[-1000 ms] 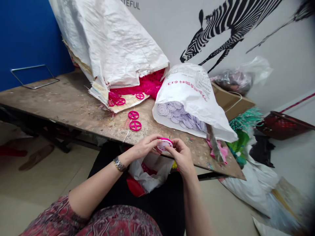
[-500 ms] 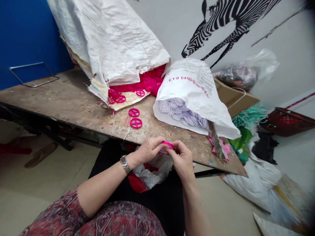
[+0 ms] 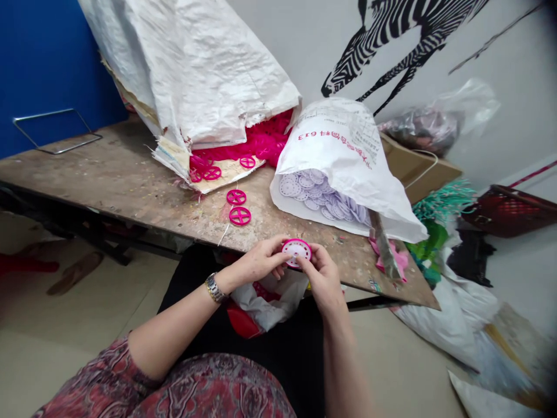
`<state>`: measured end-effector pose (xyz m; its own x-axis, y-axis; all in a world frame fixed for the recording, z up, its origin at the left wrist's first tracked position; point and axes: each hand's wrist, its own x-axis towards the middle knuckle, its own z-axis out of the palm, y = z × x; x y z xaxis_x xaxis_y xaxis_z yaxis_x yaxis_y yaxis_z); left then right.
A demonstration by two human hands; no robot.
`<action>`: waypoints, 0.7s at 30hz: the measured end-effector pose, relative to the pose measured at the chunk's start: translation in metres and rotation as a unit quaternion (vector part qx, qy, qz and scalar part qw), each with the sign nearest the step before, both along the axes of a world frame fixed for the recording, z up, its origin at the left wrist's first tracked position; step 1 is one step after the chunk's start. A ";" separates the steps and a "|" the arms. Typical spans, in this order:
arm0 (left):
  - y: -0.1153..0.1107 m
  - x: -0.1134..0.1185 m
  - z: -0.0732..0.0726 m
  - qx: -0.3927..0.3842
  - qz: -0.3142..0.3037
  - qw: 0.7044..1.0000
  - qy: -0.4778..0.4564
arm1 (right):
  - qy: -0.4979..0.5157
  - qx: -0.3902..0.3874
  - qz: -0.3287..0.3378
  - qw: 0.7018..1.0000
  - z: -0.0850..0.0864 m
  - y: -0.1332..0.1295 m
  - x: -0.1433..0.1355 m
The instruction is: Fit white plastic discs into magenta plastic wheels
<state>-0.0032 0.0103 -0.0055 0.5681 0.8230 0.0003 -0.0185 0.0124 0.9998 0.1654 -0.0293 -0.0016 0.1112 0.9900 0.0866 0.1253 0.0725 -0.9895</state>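
Between my two hands is a small round plastic wheel [image 3: 296, 251] with a pink rim and a pale disc face, its face turned up toward me. My left hand [image 3: 265, 258] grips its left side, thumb on the face. On the right edge, my right hand [image 3: 322, 278] pinches it with thumb and fingers. Two pink spoked rings [image 3: 240, 216] lie on the table just beyond. A white sack [image 3: 343, 142] lies with its mouth facing me, full of pale lilac discs [image 3: 322, 196]. Under my hands, an open bag [image 3: 272, 307] with red contents rests at my lap.
A large white woven sack [image 3: 195, 75] spills pink rings [image 3: 270, 145] onto the wooden table [image 3: 143, 191]. A flat strip [image 3: 385, 244] and pink scraps [image 3: 398, 261] lie near the right corner. Behind stand a cardboard box [image 3: 400, 165] and a dark red basket [image 3: 513, 215].
The wheel was edge-on between my fingers; now it is tilted so its pale face shows. Both hands have shifted slightly, and the fingers of my left hand have loosened a little.
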 end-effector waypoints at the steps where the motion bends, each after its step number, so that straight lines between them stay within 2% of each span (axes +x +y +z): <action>1: 0.000 0.000 -0.001 0.009 0.002 1.000 0.002 | -0.015 0.007 0.003 1.000 0.000 -0.002 -0.001; 4: -0.002 0.001 -0.004 0.042 0.004 0.999 0.008 | -0.045 0.024 -0.016 0.999 0.000 -0.008 -0.004; 9: -0.004 0.000 -0.002 0.087 -0.012 0.996 0.023 | -0.033 0.023 -0.034 0.999 0.001 -0.011 -0.005; 12: 0.000 -0.006 0.006 0.180 -0.024 0.981 0.071 | -0.042 0.017 -0.011 0.999 0.001 -0.013 -0.001; 14: 0.005 -0.014 0.012 0.273 0.013 0.955 0.113 | -0.088 0.018 0.005 0.996 -0.001 -0.017 0.003; 17: 0.018 -0.031 0.016 0.367 0.115 0.899 0.209 | -0.184 0.005 0.039 0.982 -0.009 -0.025 0.012; 19: 0.028 -0.044 0.014 0.392 0.185 0.848 0.307 | -0.243 -0.010 0.051 0.969 -0.018 -0.031 0.019; 21: 0.037 -0.056 0.009 0.381 0.237 0.798 0.402 | -0.293 -0.013 0.043 0.955 -0.030 -0.034 0.027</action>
